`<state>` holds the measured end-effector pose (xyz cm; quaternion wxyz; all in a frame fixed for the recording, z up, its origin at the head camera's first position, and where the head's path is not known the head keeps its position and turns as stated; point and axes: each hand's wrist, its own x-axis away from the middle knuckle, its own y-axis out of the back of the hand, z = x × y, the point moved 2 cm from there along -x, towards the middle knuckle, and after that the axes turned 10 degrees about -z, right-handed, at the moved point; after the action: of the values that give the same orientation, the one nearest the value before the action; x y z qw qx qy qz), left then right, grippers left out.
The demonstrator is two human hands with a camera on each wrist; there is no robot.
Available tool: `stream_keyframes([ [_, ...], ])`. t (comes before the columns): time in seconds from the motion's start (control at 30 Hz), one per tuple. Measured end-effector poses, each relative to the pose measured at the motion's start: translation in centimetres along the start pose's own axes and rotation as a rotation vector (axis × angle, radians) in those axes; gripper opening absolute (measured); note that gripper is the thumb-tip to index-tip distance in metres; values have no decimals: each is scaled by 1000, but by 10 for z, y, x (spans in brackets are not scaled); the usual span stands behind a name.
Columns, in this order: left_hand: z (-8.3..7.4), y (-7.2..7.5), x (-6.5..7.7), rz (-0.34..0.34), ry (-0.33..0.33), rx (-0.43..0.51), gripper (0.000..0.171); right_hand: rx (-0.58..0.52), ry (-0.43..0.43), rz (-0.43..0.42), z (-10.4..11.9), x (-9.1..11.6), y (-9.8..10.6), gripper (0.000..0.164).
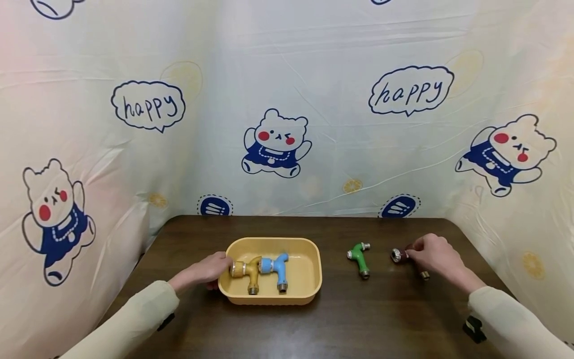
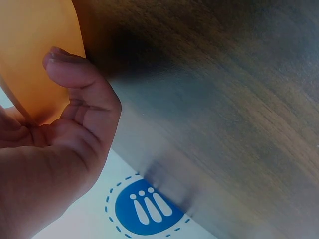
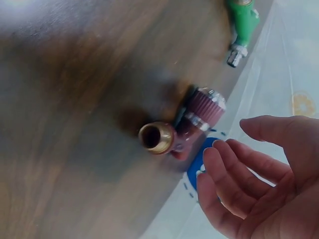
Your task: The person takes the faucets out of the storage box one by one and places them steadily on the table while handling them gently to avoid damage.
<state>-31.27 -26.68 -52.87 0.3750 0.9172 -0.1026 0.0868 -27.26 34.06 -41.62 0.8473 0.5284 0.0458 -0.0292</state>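
Note:
My left hand (image 1: 208, 269) grips the left rim of a yellow plastic basin (image 1: 309, 297); the left wrist view shows its digits around the basin wall (image 2: 37, 30). A yellow tap (image 1: 252, 276) and a blue tap (image 1: 280, 274) lie side by side inside, spouts toward me. Over at the right, my right hand (image 1: 437, 255) is beside a maroon tap (image 1: 396, 256) and hides part of it. From the right wrist, that hand (image 3: 259, 184) shows loosely bent fingers, thumb apart, with a gap to the maroon tap (image 3: 187, 134).
A green tap (image 1: 359, 259) lies on the dark wooden table (image 1: 358, 319) between the basin and the maroon tap. Behind the table and along both sides hangs a pale printed cloth (image 1: 332, 164).

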Motion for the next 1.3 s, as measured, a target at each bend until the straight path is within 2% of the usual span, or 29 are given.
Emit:
stream_keyframes([
  [0.03,-12,3,10,2,-1,-2,26,4,5,-7,2,0,0,23],
  [0.07,-11,3,9,9,-9,5,27,6,11,-14,5,1,0,23],
  [0.13,-42,8,36,-3,-23,-21,24,7,24,-22,9,1,-1,22],
  [0.2,-69,12,58,-33,-6,-49,23,18,41,-32,13,1,-1,20],
  [0.3,-79,12,66,-57,-2,-60,22,34,64,-46,19,2,0,19],
  [0.4,-73,12,62,-43,-28,-50,23,43,75,-54,24,3,2,18],
  [0.43,-57,10,50,-29,-79,-34,24,45,77,-56,26,3,3,18],
  [0.5,-43,8,39,-14,-93,-27,25,43,79,-56,30,5,3,19],
  [0.53,-30,6,29,-3,-117,-26,27,42,82,-56,31,5,4,19],
  [0.63,-7,1,11,0,-127,-33,28,44,93,-60,36,7,4,19],
  [0.67,-9,1,12,-3,-108,-47,28,46,96,-62,38,8,4,19],
  [0.73,-7,1,12,6,-116,-50,27,48,105,-63,40,8,5,19],
  [0.83,-29,6,27,13,-94,-46,26,49,115,-62,44,8,5,18],
  [0.9,-50,10,43,4,-43,-50,25,49,121,-61,46,8,5,18],
  [1.0,-67,14,56,-12,5,-52,24,46,124,-60,49,9,4,19],
  [1.07,-64,13,53,-12,5,-59,24,42,126,-56,52,9,4,20],
  [1.13,-36,9,32,7,-55,-46,27,37,128,-50,54,9,4,20],
  [1.2,-14,6,15,29,-78,-31,28,35,132,-48,57,10,5,21],
  [1.23,-10,5,11,32,-92,-36,29,36,137,-47,58,10,5,21],
  [1.3,-11,5,12,29,-91,-33,29,35,147,-45,61,9,5,20],
])
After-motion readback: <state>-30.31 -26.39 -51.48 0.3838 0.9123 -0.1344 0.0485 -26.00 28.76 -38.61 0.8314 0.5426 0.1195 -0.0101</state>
